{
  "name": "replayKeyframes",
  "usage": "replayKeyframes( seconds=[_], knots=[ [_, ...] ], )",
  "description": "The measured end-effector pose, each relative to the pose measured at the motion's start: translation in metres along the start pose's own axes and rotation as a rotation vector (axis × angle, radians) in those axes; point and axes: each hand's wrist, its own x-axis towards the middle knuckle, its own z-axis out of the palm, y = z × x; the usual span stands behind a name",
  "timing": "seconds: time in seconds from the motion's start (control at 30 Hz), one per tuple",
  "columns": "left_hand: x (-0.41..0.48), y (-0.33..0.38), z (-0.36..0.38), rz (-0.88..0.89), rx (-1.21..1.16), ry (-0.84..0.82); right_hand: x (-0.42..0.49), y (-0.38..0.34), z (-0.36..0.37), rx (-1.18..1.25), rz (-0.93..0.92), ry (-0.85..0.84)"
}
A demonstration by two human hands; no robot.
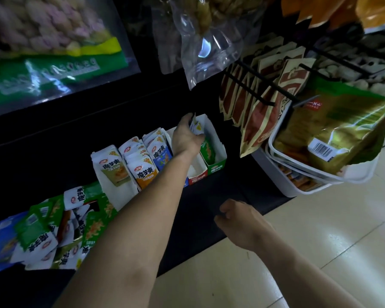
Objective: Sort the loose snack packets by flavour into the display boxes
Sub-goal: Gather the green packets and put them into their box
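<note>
The left hand [186,135] pinches a packet [197,127] upright at the far end of the green box [218,167], its opening just below the fingers, while the nearer right hand [240,221] hangs loosely curled, empty.

A glossy floor [320,230] of pale cream tiles with thin dark joints is seen at the lower right, and soft patches of light are reflected in it. Its left edge is met by a black shelving unit [200,210], which is dimly lit and dark at the back. Black wire pegs [251,85] at the upper right are hung with brown pouches [265,107], stacked white baskets [298,181] with a gold bag [333,134] are set just beside the unit's right end, and a green-banded bag [42,63] and a clear bag [209,47] are hung above.
</note>
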Motion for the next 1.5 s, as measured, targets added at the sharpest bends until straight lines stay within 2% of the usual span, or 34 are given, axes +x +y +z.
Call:
replayKeyframes(
  seconds=[0.1,0.23,0.4,0.57,0.67,0.73,0.83,1.0,1.13,1.27,1.33,1.37,1.5],
  knots=[
    [-0.019,-0.001,-0.035,0.004,0.041,-0.054,0.000,-0.024,0.002,-0.043,-0.053,-0.004],
    [-0.086,-0.019,-0.108,-0.003,0.180,-0.160,-0.006,-0.070,0.010,-0.042,-0.151,-0.011],
    [-0.196,-0.072,-0.237,-0.242,0.251,-0.275,-0.015,-0.130,0.044,-0.097,-0.301,-0.094],
    [-0.276,-0.134,-0.327,-0.506,0.282,-0.129,-0.023,-0.158,0.100,-0.187,-0.375,-0.188],
    [-0.301,-0.169,-0.338,-0.619,0.258,-0.122,-0.018,-0.157,0.144,-0.425,-0.382,-0.236],
    [-0.309,-0.179,-0.337,-0.625,0.247,-0.216,-0.013,-0.162,0.170,-0.588,-0.421,-0.273],
    [-0.310,-0.183,-0.340,-0.549,0.260,-0.321,-0.006,-0.183,0.199,-0.657,-0.480,-0.293],
    [-0.310,-0.202,-0.359,-0.552,0.366,-0.364,0.020,-0.207,0.232,-0.793,-0.531,-0.272],
    [-0.307,-0.211,-0.364,-0.575,0.361,-0.426,0.038,-0.206,0.249,-0.896,-0.566,-0.116],
    [-0.299,-0.211,-0.358,-0.569,0.326,-0.445,0.048,-0.209,0.234,-0.935,-0.444,-0.049],
    [-0.295,-0.211,-0.352,-0.574,0.298,-0.453,0.047,-0.205,0.228,-0.845,-0.382,-0.089],
    [-0.294,-0.210,-0.349,-0.576,0.282,-0.455,0.046,-0.201,0.228,-0.726,-0.352,-0.113],
    [-0.288,-0.206,-0.338,-0.664,0.169,-0.376,0.029,-0.214,0.222,0.083,-0.265,-0.251]
  ],
)
